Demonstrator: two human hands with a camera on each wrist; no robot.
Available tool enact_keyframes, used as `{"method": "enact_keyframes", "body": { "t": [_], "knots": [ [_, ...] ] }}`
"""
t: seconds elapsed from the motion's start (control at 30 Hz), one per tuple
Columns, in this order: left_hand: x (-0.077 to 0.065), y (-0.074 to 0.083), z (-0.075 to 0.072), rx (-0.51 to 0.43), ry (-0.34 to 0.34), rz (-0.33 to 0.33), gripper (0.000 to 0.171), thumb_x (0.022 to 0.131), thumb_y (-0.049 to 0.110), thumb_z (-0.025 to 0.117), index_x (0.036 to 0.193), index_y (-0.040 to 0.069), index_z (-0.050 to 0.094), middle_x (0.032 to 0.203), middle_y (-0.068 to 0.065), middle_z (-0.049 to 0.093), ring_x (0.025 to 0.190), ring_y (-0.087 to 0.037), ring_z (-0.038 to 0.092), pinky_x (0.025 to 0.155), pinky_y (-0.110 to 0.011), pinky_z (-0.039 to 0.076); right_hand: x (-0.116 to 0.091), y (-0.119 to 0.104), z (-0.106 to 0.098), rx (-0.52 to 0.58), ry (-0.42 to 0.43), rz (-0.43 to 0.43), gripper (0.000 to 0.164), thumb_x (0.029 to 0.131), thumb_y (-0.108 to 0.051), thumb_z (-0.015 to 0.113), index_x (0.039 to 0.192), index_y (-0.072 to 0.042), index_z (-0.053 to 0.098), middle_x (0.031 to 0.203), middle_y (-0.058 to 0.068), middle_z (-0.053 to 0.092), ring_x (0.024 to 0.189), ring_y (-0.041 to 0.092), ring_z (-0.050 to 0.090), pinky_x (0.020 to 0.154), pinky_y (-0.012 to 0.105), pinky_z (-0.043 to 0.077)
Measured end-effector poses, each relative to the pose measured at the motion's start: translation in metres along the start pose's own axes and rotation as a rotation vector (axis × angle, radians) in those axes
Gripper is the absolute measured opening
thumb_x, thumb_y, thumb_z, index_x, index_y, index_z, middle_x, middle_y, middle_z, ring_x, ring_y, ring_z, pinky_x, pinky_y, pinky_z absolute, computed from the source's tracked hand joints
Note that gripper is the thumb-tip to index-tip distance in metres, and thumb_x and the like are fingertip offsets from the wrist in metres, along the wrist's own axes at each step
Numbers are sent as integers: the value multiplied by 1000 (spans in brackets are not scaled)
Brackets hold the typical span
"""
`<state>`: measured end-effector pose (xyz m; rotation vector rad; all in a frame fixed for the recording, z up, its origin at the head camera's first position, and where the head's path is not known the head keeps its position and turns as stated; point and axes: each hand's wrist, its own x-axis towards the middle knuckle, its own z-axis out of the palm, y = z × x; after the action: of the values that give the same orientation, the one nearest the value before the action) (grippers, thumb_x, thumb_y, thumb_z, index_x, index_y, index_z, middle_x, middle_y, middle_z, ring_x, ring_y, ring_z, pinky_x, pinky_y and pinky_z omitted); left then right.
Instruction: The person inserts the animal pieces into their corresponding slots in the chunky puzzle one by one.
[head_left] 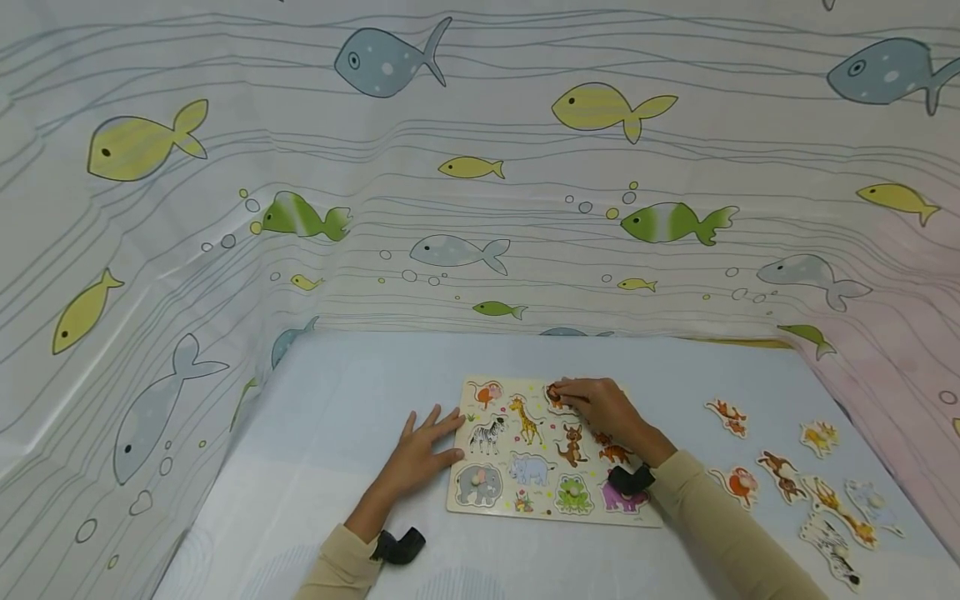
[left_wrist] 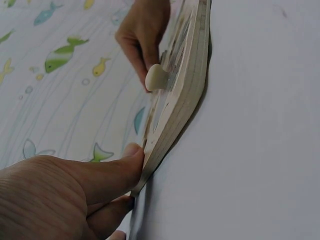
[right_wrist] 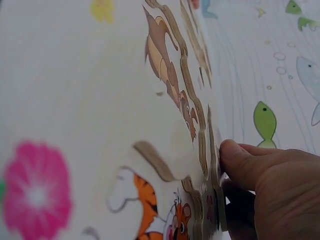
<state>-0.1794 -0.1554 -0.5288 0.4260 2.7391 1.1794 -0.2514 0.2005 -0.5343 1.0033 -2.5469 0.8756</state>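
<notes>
A wooden animal puzzle board (head_left: 491, 513) lies flat on the table. My right hand (head_left: 606, 407) reaches over its upper right part and pinches a small brown-and-orange animal puzzle piece (head_left: 554, 397) at the top right recess. My fingers cover much of the piece. In the right wrist view, the thumb (right_wrist: 235, 155) is against a thin edge at the board. My left hand (head_left: 422, 454) is spread at the board's left side, thumb and forefinger touching the edge. Knobbed elephant (head_left: 478, 486), frog (head_left: 573, 494) and purple hippo (head_left: 621, 498) pieces sit in the bottom row.
Loose animal pieces lie right of the board: tiger (head_left: 727, 417), yellow animal (head_left: 819, 437), monkey (head_left: 739, 485), kangaroo (head_left: 782, 477), giraffe (head_left: 840, 510), zebra (head_left: 828, 550) and a pale grey animal (head_left: 874, 507). A fish-patterned sheet (head_left: 525, 275) stands behind and beside the table.
</notes>
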Motion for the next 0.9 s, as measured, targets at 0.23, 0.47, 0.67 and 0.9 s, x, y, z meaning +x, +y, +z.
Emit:
{"method": "enact_keyframes", "body": {
  "t": [0.23, 0.47, 0.67, 0.9],
  "knots": [
    [1, -1, 1, -7, -2, 0, 59, 88, 27, 76, 142, 15, 57, 153, 0, 48, 153, -30, 25, 128, -53, -6, 1, -1, 0, -27, -7, -31, 31, 85, -4, 75, 115, -4, 75, 115, 12, 75, 113, 33, 69, 89, 43, 61],
    [2, -1, -1, 11, -8, 0, 59, 88, 28, 76, 143, 17, 56, 154, 1, 47, 153, -30, 25, 128, -53, -7, 4, -7, -2, -42, -44, 54, 31, 88, -7, 73, 119, -6, 74, 120, 13, 73, 116, 32, 68, 91, 46, 59],
    [2, 1, 0, 6, -13, 2, 59, 88, 27, 76, 143, 16, 56, 154, 0, 47, 154, -30, 24, 128, -53, -7, 3, -9, -5, -7, -119, 110, 34, 92, -10, 70, 126, -6, 70, 128, 11, 70, 125, 33, 62, 99, 49, 56],
    [1, 1, 1, 13, -3, -10, 60, 88, 28, 76, 143, 17, 56, 154, 0, 47, 154, -31, 24, 128, -53, -7, 2, -10, -7, 82, -148, 200, 38, 95, -12, 68, 133, -6, 65, 136, 13, 64, 125, 34, 61, 99, 48, 56]
  ]
}}
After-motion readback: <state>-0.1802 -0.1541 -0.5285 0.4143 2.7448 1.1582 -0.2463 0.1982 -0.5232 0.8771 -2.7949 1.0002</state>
